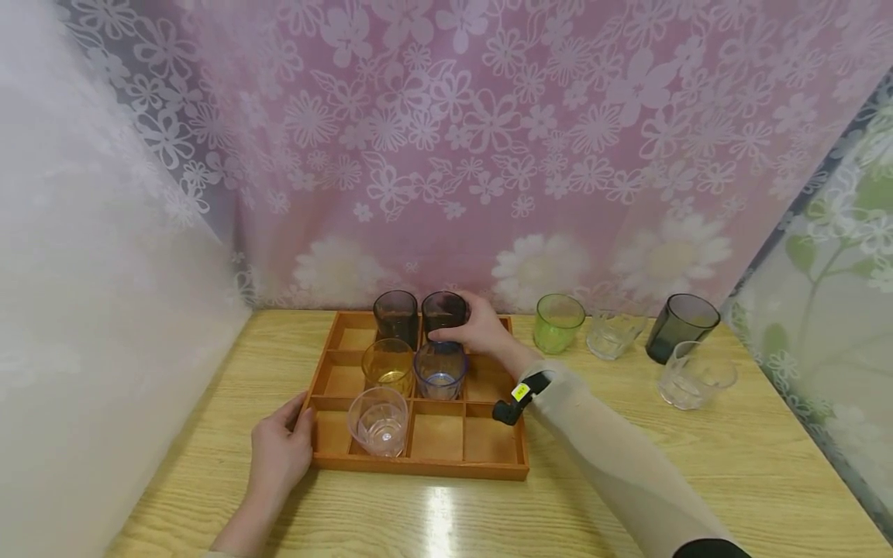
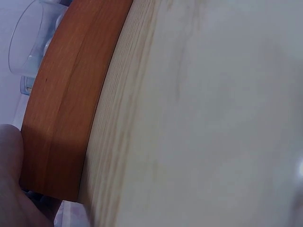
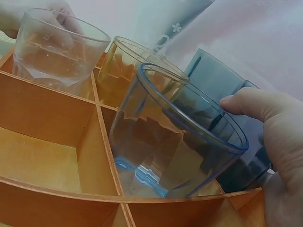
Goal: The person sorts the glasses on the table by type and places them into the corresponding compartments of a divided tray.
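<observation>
My right hand [image 1: 481,325] holds a dark grey glass [image 1: 439,308] in the back row of a wooden compartment tray [image 1: 418,465], its thumb across the near side. Beside it to the left stands another dark glass [image 1: 395,314]. Just in front is a blue-tinted glass [image 3: 175,137], with an amber glass [image 1: 387,364] to its left. A clear tumbler [image 1: 379,422] sits in the front row, leaning a little in the head view. At the tray's front left corner my left hand [image 1: 282,442] grips the wooden edge, thumb on the rim.
Right of the tray on the wood-grain table [image 1: 600,434] stand a green glass [image 1: 558,325], a clear glass [image 1: 614,337], a dark grey tumbler [image 1: 680,329] and another clear glass [image 1: 694,380]. A pink floral curtain [image 1: 446,155] hangs behind the table.
</observation>
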A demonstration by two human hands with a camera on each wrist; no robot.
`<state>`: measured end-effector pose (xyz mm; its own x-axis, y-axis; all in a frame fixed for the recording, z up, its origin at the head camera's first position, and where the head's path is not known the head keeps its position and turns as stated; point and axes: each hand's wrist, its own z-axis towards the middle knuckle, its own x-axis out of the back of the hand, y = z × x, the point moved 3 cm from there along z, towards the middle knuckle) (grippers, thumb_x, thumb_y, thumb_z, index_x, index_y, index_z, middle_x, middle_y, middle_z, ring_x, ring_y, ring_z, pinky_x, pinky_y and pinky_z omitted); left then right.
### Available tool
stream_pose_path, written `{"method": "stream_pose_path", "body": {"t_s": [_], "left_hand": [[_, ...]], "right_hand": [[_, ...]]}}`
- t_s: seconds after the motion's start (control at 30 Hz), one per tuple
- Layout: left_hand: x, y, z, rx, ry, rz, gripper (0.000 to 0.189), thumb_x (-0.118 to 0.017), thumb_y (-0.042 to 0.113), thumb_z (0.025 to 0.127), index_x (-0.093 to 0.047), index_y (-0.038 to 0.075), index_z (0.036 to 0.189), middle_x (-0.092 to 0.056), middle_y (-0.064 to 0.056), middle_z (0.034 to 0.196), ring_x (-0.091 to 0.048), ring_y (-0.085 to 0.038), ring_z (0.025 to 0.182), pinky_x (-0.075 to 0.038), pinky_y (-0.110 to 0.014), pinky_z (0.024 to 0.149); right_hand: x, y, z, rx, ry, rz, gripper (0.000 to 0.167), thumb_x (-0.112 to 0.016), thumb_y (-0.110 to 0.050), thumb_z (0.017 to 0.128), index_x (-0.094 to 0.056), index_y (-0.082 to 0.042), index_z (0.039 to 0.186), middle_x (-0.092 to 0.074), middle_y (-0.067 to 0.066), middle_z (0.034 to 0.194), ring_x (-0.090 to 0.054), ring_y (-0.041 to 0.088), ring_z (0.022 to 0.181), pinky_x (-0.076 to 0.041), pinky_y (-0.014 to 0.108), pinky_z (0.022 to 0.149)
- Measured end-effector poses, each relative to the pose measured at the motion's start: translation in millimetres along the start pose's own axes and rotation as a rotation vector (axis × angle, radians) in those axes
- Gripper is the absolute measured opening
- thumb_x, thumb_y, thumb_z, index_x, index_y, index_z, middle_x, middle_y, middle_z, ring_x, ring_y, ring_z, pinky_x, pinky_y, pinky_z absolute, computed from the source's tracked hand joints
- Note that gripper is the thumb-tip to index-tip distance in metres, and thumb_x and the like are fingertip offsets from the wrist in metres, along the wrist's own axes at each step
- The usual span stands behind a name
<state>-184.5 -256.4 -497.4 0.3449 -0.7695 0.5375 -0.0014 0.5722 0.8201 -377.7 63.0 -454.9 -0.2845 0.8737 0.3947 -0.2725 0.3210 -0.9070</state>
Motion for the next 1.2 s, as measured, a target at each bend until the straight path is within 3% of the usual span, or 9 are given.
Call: {"method": "stream_pose_path", "body": {"t_s": [0.23, 0.37, 0.6, 0.73, 1.2], "left_hand": [[-0.9, -1.8, 0.8, 0.0, 0.002, 0.012, 0.037, -0.059, 0.005, 0.107, -0.062, -0.008, 0.142, -0.067, -0.027, 0.132, -0.064, -0.038, 0.124, -0.054, -0.053, 0.098], [-1.2, -2.7, 1.1, -0.003, 0.002, 0.014, 0.037, -0.059, 0.005, 0.107, -0.062, -0.008, 0.142, -0.067, -0.027, 0.132, -0.064, -0.038, 0.124, -0.054, -0.053, 0.098], [-1.0, -2.6, 0.8, -0.01, 0.01, 0.011, 0.038, -0.059, 0.004, 0.106, -0.062, -0.009, 0.142, -0.067, -0.027, 0.132, -0.063, -0.036, 0.125, -0.053, -0.051, 0.099], [-2.0, -3.9, 0.3, -0.009, 0.005, 0.01, 0.038, -0.059, 0.005, 0.107, -0.061, -0.009, 0.142, -0.067, -0.027, 0.133, -0.063, -0.036, 0.124, -0.053, -0.051, 0.098], [-1.0, 0.8, -1.2, -0.012, 0.0, 0.023, 0.038, -0.058, 0.004, 0.107, -0.061, -0.01, 0.142, -0.066, -0.029, 0.132, -0.062, -0.039, 0.125, -0.053, -0.054, 0.098]], "right_hand": [[4, -6, -4.4, -0.023, -0.006, -0.032, 0.081, -0.096, -0.022, 0.08, -0.056, -0.009, 0.15, -0.062, 0.01, 0.14, -0.059, 0.029, 0.128, -0.051, 0.048, 0.107], [11, -14, -8.8, -0.009, -0.031, -0.038, 0.088, -0.094, -0.017, 0.083, -0.047, -0.004, 0.156, -0.057, 0.015, 0.146, -0.058, 0.033, 0.13, -0.05, 0.049, 0.108], [28, -30, -21.2, 0.008, -0.048, 0.003, 0.088, -0.088, -0.01, 0.088, -0.038, 0.002, 0.159, -0.047, 0.02, 0.158, -0.045, 0.037, 0.145, -0.036, 0.048, 0.121], [40, -35, -29.7, 0.037, -0.054, 0.036, 0.087, -0.087, -0.008, 0.088, -0.037, 0.003, 0.159, -0.046, 0.024, 0.158, -0.044, 0.04, 0.146, -0.034, 0.051, 0.122], [83, -44, -72.4, 0.058, -0.045, 0.068, 0.087, -0.087, -0.009, 0.09, -0.037, -0.002, 0.161, -0.048, 0.018, 0.158, -0.042, 0.036, 0.148, -0.03, 0.049, 0.124]]}}
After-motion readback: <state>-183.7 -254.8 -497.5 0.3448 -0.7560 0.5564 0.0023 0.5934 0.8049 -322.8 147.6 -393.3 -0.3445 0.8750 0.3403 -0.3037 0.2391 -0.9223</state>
